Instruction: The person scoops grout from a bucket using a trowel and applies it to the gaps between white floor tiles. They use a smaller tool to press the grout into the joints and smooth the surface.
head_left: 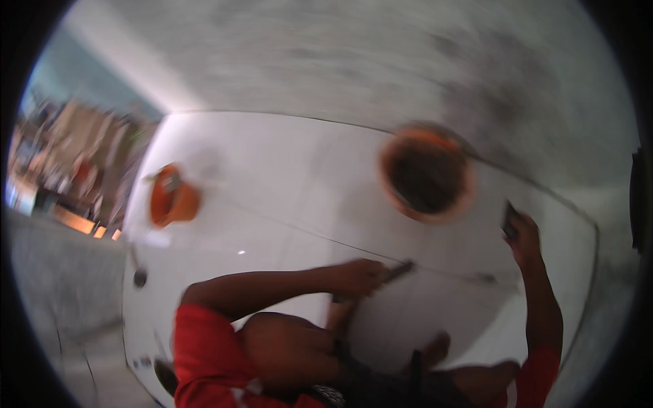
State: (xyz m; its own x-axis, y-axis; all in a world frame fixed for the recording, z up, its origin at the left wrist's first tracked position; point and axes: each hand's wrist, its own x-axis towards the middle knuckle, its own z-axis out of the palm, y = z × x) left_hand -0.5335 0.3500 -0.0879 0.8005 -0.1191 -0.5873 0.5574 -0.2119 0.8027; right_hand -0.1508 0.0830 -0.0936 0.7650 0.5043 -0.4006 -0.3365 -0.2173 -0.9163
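Observation:
My left hand (pixel 360 277) is closed around a dark, long, narrow tool (pixel 400 270), held low over the white tiled floor (pixel 286 251) in front of my knees. Blur hides the tool's kind. Over on the right, my right hand (pixel 525 239) grips a small dark flat piece (pixel 509 219) whose kind I cannot make out. Beyond and to the left of that hand stands an orange tub (pixel 389 163) with a dark grey-brown mass (pixel 427 173) in it. Neither hand touches the tub.
A smaller orange bucket (pixel 162 204) stands at the far left with something grey at its rim. Grey walls (pixel 326 61) border the floor. A small dark round thing (pixel 140 277) lies at the left edge. Past an opening at far left is a blurred pile of objects (pixel 81 156).

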